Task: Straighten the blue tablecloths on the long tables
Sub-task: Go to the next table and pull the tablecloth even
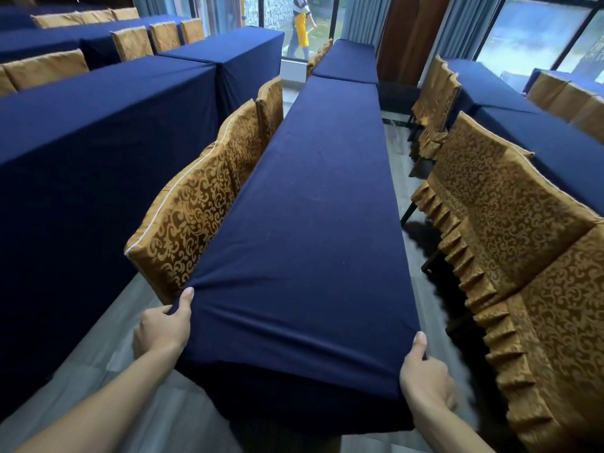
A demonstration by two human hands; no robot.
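On the long table (327, 158), the blue tablecloth (304, 273) is being gripped at both near corners, clamped by the left hand (161, 325) and the right hand (425, 374).

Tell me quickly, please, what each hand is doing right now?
Left hand: closed, gripping the near left corner of the tablecloth.
Right hand: closed, gripping the near right corner of the same tablecloth.

Gold-covered chairs (196, 204), grey floor (98, 348), windows (536, 31)
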